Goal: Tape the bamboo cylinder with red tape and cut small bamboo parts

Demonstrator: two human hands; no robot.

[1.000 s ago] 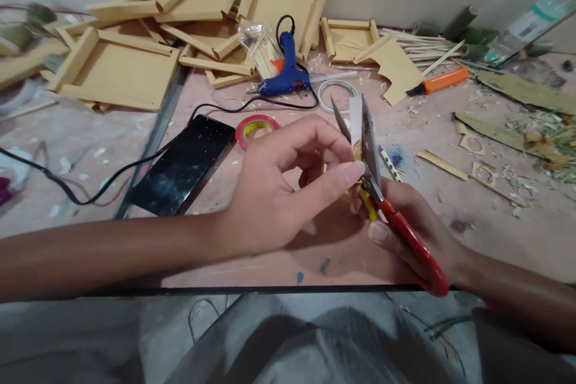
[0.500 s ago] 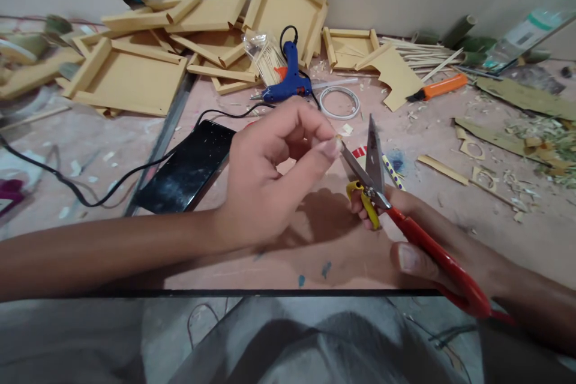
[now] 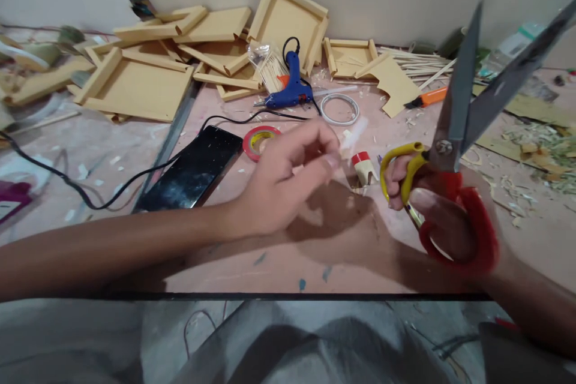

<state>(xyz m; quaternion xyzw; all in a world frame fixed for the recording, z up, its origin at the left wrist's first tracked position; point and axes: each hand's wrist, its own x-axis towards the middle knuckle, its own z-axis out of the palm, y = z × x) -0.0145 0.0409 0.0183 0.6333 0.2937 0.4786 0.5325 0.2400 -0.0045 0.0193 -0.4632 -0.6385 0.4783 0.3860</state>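
Observation:
My left hand is above the middle of the table, its thumb and index finger pressed together. What they hold, if anything, is too small to make out. A blurred whitish streak shows just beyond the fingertips. My right hand grips scissors with one yellow and one red handle loop, fingers through the yellow one and thumb at the red one. The scissor blades are spread and point up and away. Between the hands lies a small pale piece with a red band. A roll of red tape is partly behind my left hand.
A black phone lies left of my left hand. Behind are a blue glue gun with a cord, a white tape roll, cardboard trays and an orange cutter. Shavings lie at right.
The scissors have swung up and to the right, away from my left fingertips, and their blades are spread wider. My left hand has dropped slightly, uncovering the red tape roll.

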